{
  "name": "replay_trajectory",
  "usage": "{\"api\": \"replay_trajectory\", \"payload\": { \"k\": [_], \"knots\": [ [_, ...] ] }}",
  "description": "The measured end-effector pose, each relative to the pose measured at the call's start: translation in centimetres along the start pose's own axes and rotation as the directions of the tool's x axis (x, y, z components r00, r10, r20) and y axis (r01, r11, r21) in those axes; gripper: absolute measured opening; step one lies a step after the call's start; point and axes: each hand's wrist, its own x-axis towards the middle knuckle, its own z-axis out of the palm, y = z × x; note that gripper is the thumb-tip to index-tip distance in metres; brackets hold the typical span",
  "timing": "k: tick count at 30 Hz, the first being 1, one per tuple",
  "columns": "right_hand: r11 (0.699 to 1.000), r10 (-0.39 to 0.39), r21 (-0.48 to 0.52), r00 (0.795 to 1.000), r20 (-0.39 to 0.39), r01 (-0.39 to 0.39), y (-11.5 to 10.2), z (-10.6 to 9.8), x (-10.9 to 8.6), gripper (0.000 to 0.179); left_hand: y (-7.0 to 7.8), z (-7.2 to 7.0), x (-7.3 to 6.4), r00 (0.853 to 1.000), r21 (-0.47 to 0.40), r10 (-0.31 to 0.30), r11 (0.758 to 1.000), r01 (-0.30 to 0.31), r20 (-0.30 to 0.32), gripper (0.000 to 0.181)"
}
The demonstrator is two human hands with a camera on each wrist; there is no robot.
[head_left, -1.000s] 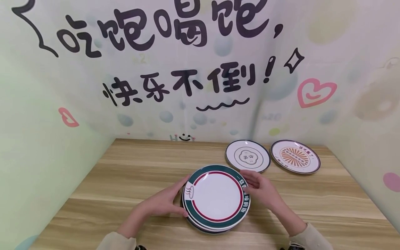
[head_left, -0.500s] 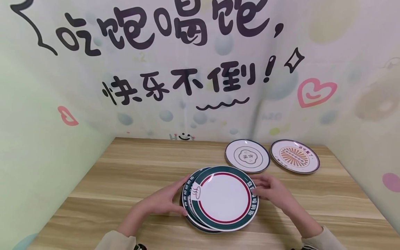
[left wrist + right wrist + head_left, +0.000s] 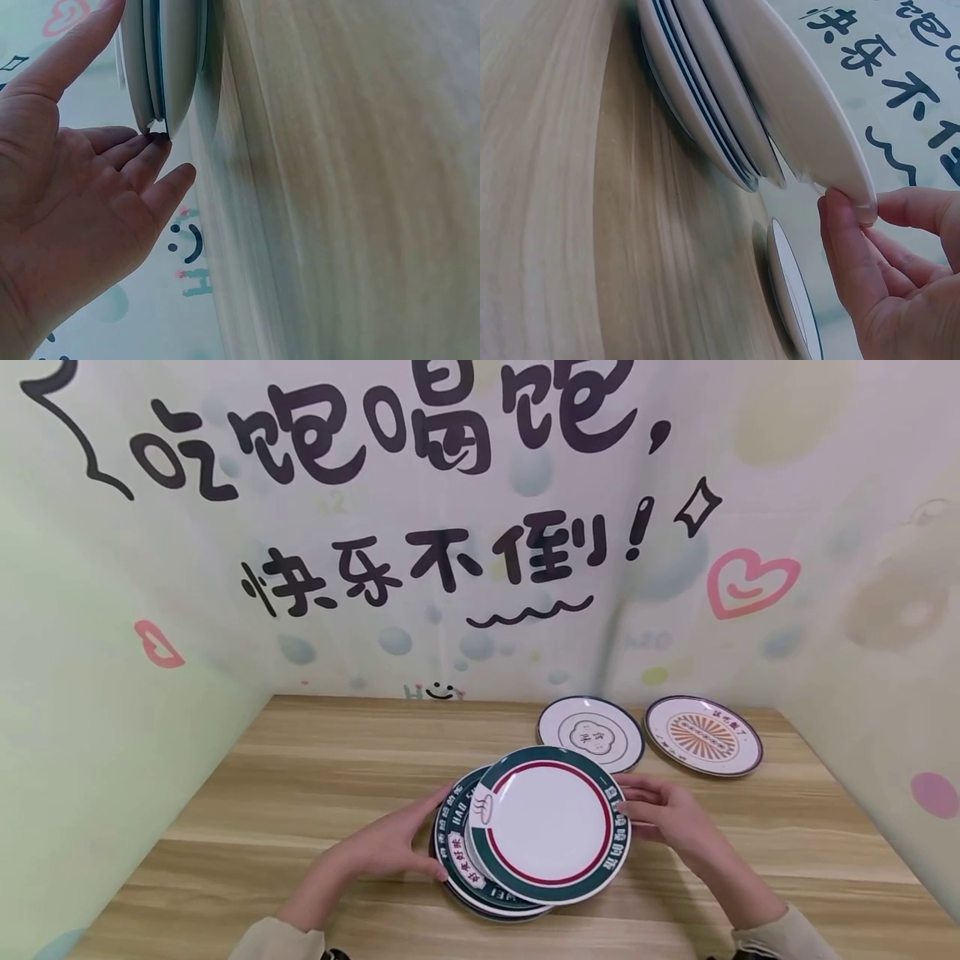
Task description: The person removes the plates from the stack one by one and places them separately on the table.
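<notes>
A white plate with a green rim and red ring (image 3: 547,827) is tilted up over a stack of plates (image 3: 456,839). My right hand (image 3: 671,818) pinches its right edge, thumb on top and fingers beneath, as the right wrist view shows; a gap opens there between this plate (image 3: 802,97) and the stack. On the stack's left side rests my left hand (image 3: 390,843), thumb and fingers spread along the rim. In the left wrist view its extended fingers (image 3: 150,157) touch the plates' edges. The dark green lettered rim of the plate below shows at the left.
Behind the stack lies a white plate with a small cloud-like emblem (image 3: 592,735). To its right is a plate with an orange sunburst (image 3: 703,735). The wooden table (image 3: 337,735) meets a printed backdrop (image 3: 375,643) at the back.
The top plate has slid right and lifted off the stack in my right hand, uncovering the green lettered plate beneath. My left hand has stayed at the stack's left rim.
</notes>
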Motion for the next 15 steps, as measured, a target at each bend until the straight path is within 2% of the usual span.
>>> {"api": "replay_trajectory", "payload": {
  "k": [8,15],
  "knots": [
    [0.999,0.034,0.040,0.998,-0.050,-0.032,0.2,-1.9,-0.4,0.060,0.1,0.0,-0.2,1.000,0.011,-0.017,1.000,0.017,-0.008,0.113],
    [0.998,0.048,0.051,0.995,-0.093,-0.043,0.4,-4.5,-1.5,0.060,0.0,0.0,-0.2,0.999,0.035,0.023,0.999,-0.022,-0.026,0.110]
  ]
}}
